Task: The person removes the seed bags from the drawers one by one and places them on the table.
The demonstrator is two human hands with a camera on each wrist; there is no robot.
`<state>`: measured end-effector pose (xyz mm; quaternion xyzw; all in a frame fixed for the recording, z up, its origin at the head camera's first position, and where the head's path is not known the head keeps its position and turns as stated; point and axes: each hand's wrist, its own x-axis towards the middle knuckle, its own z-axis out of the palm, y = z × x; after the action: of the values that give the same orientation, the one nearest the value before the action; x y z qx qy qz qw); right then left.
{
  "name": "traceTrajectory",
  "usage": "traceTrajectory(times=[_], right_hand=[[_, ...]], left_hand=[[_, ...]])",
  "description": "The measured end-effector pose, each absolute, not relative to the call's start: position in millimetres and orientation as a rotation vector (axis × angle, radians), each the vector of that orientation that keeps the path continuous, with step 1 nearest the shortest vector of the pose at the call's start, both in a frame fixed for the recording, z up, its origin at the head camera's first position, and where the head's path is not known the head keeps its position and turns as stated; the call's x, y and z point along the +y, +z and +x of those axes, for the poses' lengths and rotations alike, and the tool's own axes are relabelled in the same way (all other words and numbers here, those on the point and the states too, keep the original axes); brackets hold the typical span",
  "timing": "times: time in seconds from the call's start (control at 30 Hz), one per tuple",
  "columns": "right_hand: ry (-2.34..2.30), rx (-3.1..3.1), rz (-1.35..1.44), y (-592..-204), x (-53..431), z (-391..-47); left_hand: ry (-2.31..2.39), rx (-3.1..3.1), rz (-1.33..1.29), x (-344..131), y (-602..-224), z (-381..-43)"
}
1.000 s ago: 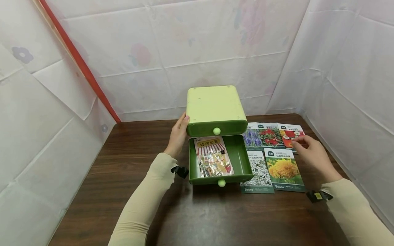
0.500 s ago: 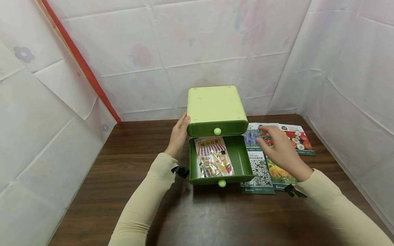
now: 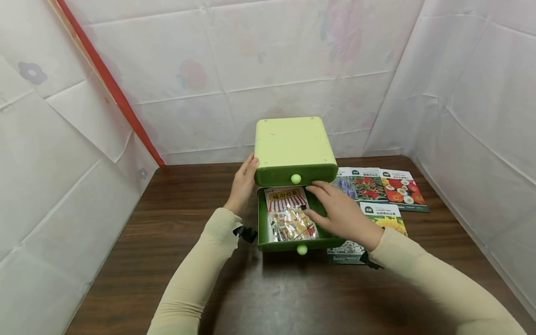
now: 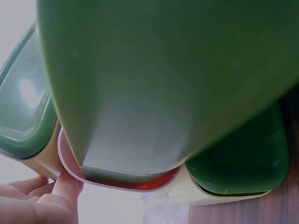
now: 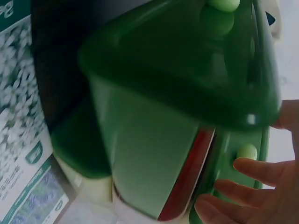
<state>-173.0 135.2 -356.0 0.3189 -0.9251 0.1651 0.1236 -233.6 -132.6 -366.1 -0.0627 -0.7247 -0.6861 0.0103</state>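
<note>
A small yellow-green desktop drawer cabinet point(image 3: 295, 142) stands on the table, its middle drawer point(image 3: 268, 245) pulled out. Inside that drawer, on the left, lies a seed packet point(image 3: 286, 197) with a striped awning print and a clear bag on its front. My left hand point(image 3: 242, 186) rests against the cabinet's left side, thumb at the front edge. Over the drawer's right part reaches my right hand point(image 3: 341, 214), fingers spread and relaxed, thumb near the packet; whether it touches the packet cannot be told. In the right wrist view its fingertips point(image 5: 243, 165) are near the upper drawer's round knob point(image 5: 246, 152).
Several flower seed packets lie right of the cabinet: red-and-white blooms point(image 3: 405, 190), red flowers point(image 3: 370, 188), purple spikes point(image 3: 344, 184), a yellow sunflower point(image 3: 385, 218) and white blossoms point(image 3: 345, 256), partly hidden by my right arm. Pale cloth walls point(image 3: 192, 107) close in the dark wooden table point(image 3: 176, 209).
My right hand has moved left from above the red-and-white packet, across the other packets, to over the drawer. The red-and-white packet, earlier partly covered, shows fully. My left hand stays put.
</note>
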Motion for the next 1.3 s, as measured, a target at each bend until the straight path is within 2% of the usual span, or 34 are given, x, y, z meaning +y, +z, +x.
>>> traceTrajectory(times=[0.2,0.97,1.3], right_hand=[[0.432,-2.728,1.034,-363,122,-176],[0.129,-3.076,1.017,-386,106,-192],[0.287,-3.121,1.06,-387,105,-196]], left_hand=[[-2.13,-2.283,-0.195,-129,-348,-219],[-2.138,-2.275,-0.216,-129,-348,-219],[-2.137,-2.27,-0.234,-130,-349,-220]])
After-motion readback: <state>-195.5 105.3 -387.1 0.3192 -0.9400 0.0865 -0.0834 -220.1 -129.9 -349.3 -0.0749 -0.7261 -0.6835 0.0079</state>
